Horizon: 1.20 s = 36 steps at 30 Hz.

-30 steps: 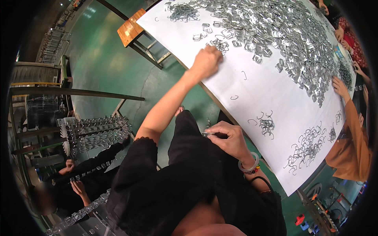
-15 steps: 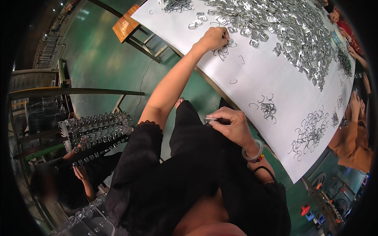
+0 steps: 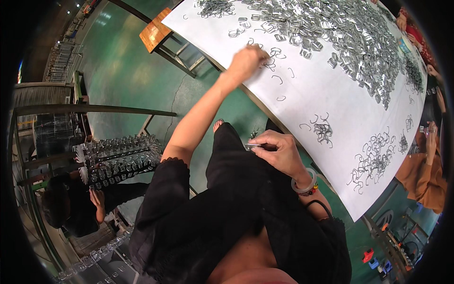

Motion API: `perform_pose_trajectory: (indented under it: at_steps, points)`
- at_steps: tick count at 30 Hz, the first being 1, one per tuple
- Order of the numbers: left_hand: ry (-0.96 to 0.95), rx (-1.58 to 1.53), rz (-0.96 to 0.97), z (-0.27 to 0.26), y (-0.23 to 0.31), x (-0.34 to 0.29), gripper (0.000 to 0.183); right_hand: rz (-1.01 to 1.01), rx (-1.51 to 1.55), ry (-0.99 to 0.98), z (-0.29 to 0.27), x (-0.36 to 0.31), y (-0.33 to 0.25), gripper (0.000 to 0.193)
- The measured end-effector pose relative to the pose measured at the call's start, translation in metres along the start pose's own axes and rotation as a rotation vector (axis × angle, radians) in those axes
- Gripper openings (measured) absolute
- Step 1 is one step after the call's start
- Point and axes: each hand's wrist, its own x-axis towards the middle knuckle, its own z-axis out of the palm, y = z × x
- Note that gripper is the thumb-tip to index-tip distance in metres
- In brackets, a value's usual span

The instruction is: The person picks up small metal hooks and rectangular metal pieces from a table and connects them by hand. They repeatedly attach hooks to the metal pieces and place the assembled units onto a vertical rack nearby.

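Plainly, right hand (image 3: 280, 152) pinches shiny metal piece (image 3: 250, 146); left hand (image 3: 247, 62), grip unclear, is beside curved wires (image 3: 275, 53).

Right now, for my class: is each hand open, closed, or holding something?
Left hand: fingers curled, beside thin grey bent-wire hooks; blurred, so any hold cannot be told.
Right hand: closed, pinching a small shiny silver metal piece.

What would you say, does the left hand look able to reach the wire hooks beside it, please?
Probably yes: the left hand is over the white tabletop, close by the wire hooks, with nothing visibly in the way.
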Motion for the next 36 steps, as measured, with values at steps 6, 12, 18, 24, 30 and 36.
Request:
perform_pose_trajectory:
  at_steps: [6, 12, 18, 24, 30, 36]
  points:
    - [-0.164, 0.008, 0.076, 0.032, 0.027, -0.021, 0.014, 0.018, -0.054, -0.023, 0.001, 0.004, 0.000, 0.018]
    - [0.115, -0.253, -0.097, -0.002, 0.035, -0.039, 0.013, 0.045, -0.058, 0.080, 0.004, 0.009, 0.002, 0.016]
    - [-0.008, -1.094, -0.692, -0.085, 0.077, -0.091, 0.018, 0.075, 0.050, 0.156, 0.007, 0.009, -0.010, 0.015]
    - [0.006, -1.477, -0.626, -0.099, 0.110, -0.134, 0.016, 0.036, 0.061, 0.325, 0.009, 0.008, -0.016, 0.023]
    - [0.091, -1.397, -0.494, -0.089, 0.121, -0.144, 0.011, -0.056, 0.092, 0.411, 0.011, 0.008, -0.019, 0.021]
    - [0.382, -0.600, -0.163, -0.080, 0.141, -0.135, 0.013, 0.042, 0.171, 0.448, 0.011, 0.002, -0.027, 0.018]
